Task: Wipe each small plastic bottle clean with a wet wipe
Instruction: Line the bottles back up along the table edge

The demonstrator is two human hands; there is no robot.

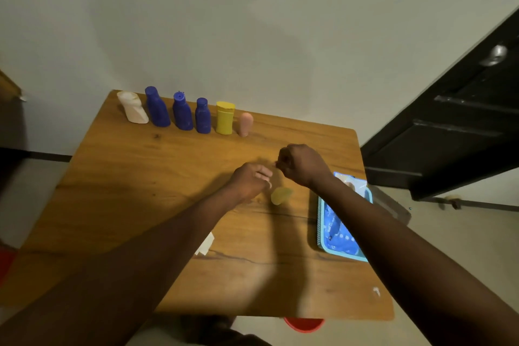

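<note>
Six small plastic bottles stand in a row along the table's far edge: a white bottle [132, 111], three blue bottles [157, 108] [182, 112] [202, 116], a yellow bottle [224, 118] and a pink bottle [246, 124]. A small yellowish bottle [280, 195] lies blurred on the table just below my hands. My left hand [250, 183] and my right hand [303, 166] hover close together over the table's middle, both with fingers curled shut. I see nothing held in either. A white wipe [205, 245] lies by my left forearm, partly hidden.
A blue wet-wipe pack [337, 230] lies at the wooden table's [126, 191] right edge under my right forearm. A dark door [455, 126] stands at the right. Something red [304, 325] shows below the table's near edge.
</note>
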